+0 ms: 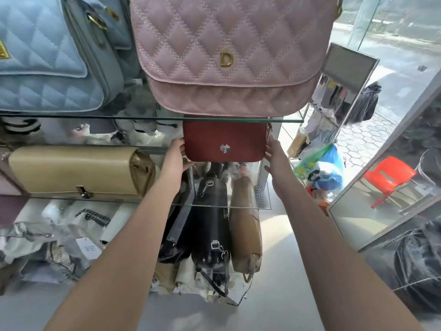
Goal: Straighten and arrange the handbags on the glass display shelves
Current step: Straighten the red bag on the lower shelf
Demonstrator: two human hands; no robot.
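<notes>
A small dark red handbag [225,142] with a round silver clasp stands on the middle glass shelf [238,206], under the upper glass shelf [143,117]. My left hand [175,158] grips its left side and my right hand [276,156] presses against its right side. On the upper shelf sit a pink quilted bag [229,51] with a gold D and a light blue quilted bag [45,58]. A beige flap bag [74,172] lies to the left on the middle shelf.
Below the middle shelf stand a black bag [211,225] and a tan bag [245,230], with wrapped bags [57,237] to their left. A mirror [348,68], plastic sacks [322,168] and a red stool [389,177] are at the right behind glass.
</notes>
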